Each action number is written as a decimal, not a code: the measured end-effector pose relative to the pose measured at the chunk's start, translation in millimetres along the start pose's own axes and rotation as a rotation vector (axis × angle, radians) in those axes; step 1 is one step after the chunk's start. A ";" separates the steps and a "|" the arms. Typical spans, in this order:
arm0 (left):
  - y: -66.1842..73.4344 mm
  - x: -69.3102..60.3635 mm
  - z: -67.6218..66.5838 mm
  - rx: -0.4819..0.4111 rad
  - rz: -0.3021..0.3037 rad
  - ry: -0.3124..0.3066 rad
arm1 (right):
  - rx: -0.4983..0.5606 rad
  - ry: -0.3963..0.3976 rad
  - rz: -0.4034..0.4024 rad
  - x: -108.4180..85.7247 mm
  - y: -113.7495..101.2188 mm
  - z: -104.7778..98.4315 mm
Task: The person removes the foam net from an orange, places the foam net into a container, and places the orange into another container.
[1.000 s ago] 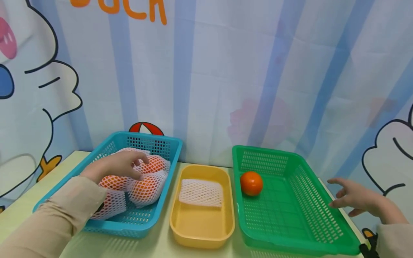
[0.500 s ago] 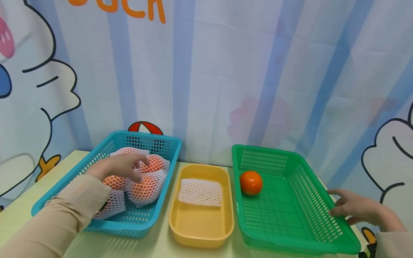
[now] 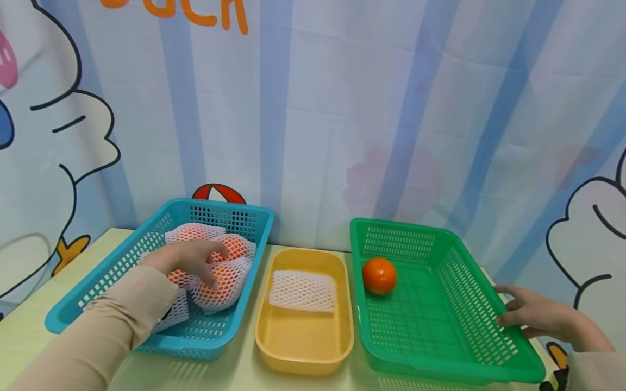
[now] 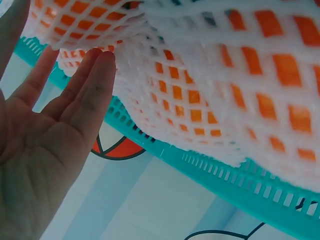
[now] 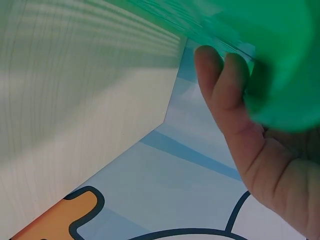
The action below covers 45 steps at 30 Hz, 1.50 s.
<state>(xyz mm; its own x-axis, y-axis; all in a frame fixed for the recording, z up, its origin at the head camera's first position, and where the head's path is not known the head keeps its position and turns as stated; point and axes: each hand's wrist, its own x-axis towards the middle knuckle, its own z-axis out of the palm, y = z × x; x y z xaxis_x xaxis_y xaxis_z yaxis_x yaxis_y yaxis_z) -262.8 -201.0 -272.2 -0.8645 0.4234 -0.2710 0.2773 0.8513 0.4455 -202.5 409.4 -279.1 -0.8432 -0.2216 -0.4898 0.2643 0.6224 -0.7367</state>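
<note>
Several netted oranges [image 3: 225,286] lie heaped in a blue basket [image 3: 205,344], which stands at 9 o'clock of a yellow tray [image 3: 303,339]. The left hand [image 3: 188,258] reaches in from 7 o'clock, directly above the heap. Its grip is spread: the wrist view shows straight fingers beside the white mesh, with nothing pinched. Whether a fingertip touches a net, I cannot tell.

At 3 o'clock of the tray stands a green basket [image 3: 420,326]. The right hand [image 3: 535,312] holds its rim between 3 and 4 o'clock, thumb on the inner side and other fingers bent on the outer side, so that grip pinches the basket wall. One bare orange [image 3: 379,276] sits inside at about 10 o'clock, near the wall.

A single white foam net [image 3: 303,291] lies flat in the tray's 12 o'clock half. All three containers stand on a pale bench [image 3: 239,374], with a striped curtain [image 3: 313,136] beyond at 12 o'clock.
</note>
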 end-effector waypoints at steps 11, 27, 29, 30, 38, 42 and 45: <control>-1.5 11.9 12.9 0.012 -0.053 -0.042 | 0.032 -0.010 -0.020 0.1 2.7 -1.2; -2.0 18.3 31.5 -0.018 -0.077 -0.069 | 0.045 0.027 0.005 2.0 0.6 5.7; -1.8 20.2 32.9 -0.026 -0.060 -0.060 | 0.049 0.027 0.006 0.9 0.6 5.6; -2.0 20.9 33.3 -0.020 -0.052 -0.054 | 0.051 0.024 0.003 0.4 0.9 5.6; -5.0 21.0 31.1 -0.015 -0.018 -0.033 | 0.075 -0.003 -0.021 0.3 4.2 4.4; -5.7 20.1 28.9 -0.013 -0.015 -0.037 | 0.076 -0.004 -0.024 0.7 5.2 2.6; -4.8 19.2 25.7 -0.013 -0.007 -0.042 | 0.085 -0.014 -0.035 0.0 5.8 0.8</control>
<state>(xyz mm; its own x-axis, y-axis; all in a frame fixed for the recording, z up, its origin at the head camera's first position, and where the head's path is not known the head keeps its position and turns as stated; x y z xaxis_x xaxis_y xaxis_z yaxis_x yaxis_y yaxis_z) -269.9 -189.0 -301.5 -0.8480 0.4300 -0.3098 0.2651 0.8504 0.4545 -200.6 412.4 -283.7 -0.8464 -0.2530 -0.4687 0.2736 0.5485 -0.7901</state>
